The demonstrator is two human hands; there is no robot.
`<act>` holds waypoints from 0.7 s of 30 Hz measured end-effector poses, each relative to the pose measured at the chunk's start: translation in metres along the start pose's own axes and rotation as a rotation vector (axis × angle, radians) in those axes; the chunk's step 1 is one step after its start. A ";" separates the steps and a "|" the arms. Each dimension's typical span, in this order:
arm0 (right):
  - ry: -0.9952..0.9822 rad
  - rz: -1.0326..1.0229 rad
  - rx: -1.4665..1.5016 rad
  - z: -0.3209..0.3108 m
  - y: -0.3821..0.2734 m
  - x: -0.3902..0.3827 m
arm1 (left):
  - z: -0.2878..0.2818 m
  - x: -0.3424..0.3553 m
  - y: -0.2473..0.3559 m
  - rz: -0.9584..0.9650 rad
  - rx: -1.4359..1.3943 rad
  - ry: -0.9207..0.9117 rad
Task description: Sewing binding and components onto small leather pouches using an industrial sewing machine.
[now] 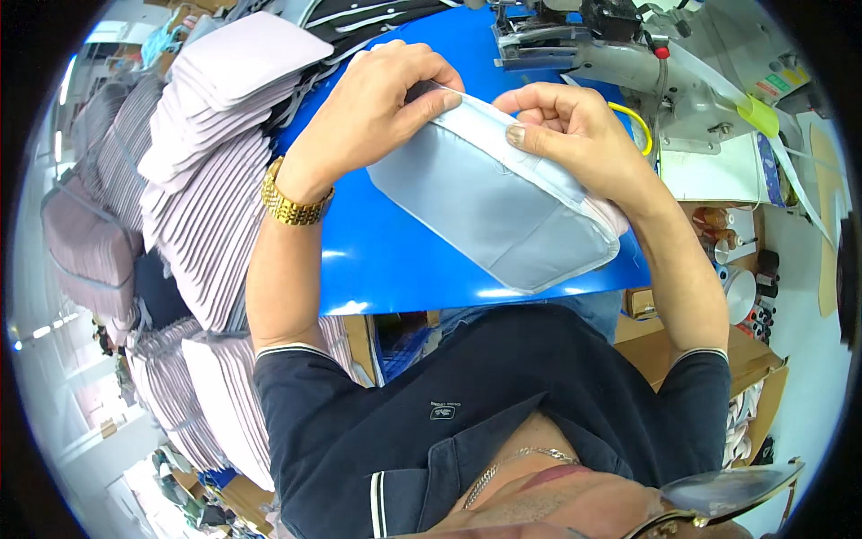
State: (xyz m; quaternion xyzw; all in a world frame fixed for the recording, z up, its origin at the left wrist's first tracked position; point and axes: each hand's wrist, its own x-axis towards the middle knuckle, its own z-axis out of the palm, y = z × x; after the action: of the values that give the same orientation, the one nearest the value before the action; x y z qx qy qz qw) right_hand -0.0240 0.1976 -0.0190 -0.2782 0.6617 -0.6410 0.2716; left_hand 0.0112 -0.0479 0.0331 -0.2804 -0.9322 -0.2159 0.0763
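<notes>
Fingers [422,99] of our left hand [373,112] and right hand [566,130] are pinched on the grey fabric piece's [489,211] far edge, which hides the fingertips underneath, sewing machine [628,63] cut off beyond.

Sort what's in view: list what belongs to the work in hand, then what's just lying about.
In hand: left hand and right hand pinch the grey fabric piece over the blue table.

Lying about: stacked fabric pieces, sewing machine, thread spools.
</notes>
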 end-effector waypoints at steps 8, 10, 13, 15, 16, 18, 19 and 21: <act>0.076 0.038 0.133 -0.024 0.016 0.035 | 0.019 0.049 -0.055 -0.085 -0.111 -0.039; 0.108 0.060 0.115 -0.028 0.017 0.038 | 0.023 0.056 -0.061 -0.109 -0.251 -0.010; 0.131 0.080 0.111 -0.032 0.017 0.040 | 0.028 0.063 -0.067 -0.154 -0.354 0.008; 0.148 0.078 0.090 -0.033 0.017 0.040 | 0.030 0.069 -0.070 -0.165 -0.397 0.006; 0.152 0.081 0.094 -0.032 0.018 0.040 | 0.031 0.072 -0.072 -0.187 -0.494 0.004; 0.243 0.058 0.055 -0.030 0.019 0.040 | 0.030 0.079 -0.077 -0.206 -0.593 -0.008; 0.234 0.050 0.068 -0.028 0.021 0.040 | 0.028 0.082 -0.079 -0.353 -0.512 -0.061; 0.323 0.027 0.190 -0.024 0.024 0.041 | 0.026 0.089 -0.084 -0.307 -0.320 -0.082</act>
State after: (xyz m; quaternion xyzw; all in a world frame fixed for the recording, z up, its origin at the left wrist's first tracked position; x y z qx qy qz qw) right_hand -0.0705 0.1858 -0.0424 -0.1358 0.6370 -0.7332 0.1957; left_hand -0.1098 -0.0560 0.0025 -0.1524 -0.9201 -0.3585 -0.0411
